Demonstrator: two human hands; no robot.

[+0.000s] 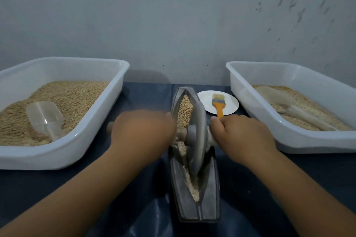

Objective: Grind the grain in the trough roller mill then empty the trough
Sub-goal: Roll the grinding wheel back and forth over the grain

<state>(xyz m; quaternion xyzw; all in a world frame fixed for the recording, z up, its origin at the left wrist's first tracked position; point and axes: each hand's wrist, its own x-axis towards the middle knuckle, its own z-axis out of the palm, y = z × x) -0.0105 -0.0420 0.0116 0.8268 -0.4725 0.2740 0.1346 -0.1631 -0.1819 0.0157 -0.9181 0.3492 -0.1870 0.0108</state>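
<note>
Grain (185, 110) lies in the dark trough (209, 194) of the roller mill, which stands lengthwise at the middle of the bench (289, 188), between two white tubs. Whole kernels fill the trough's far end; its near end holds paler, crushed meal, so the grinding looks partly done.

At the bench's left edge a tub (57, 157) holds whole grain with a clear scoop (46, 119) lying on it, likely the supply. Next, the left hand (143, 131) is curled round the wooden axle handle (110, 128), whose tip pokes out beyond the knuckles. The stone wheel (197, 140) stands on edge in the trough groove about midway along. The right hand (241, 133) is wrapped round the axle on the wheel's other side. A grip on each side probably keeps the wheel upright and lets it be rolled along the groove with even pressure.

Behind the right hand, near the bench's back edge, a small white plate (207, 100) carries an orange-handled brush (218, 105), presumably for sweeping out the trough. At the right edge a second tub (308, 140) holds paler ground meal and another scoop (277, 100), seemingly where the trough's contents go.

Both tubs sit close to the forearms, leaving little elbow room, and the brush handle is just beside the right knuckles.
</note>
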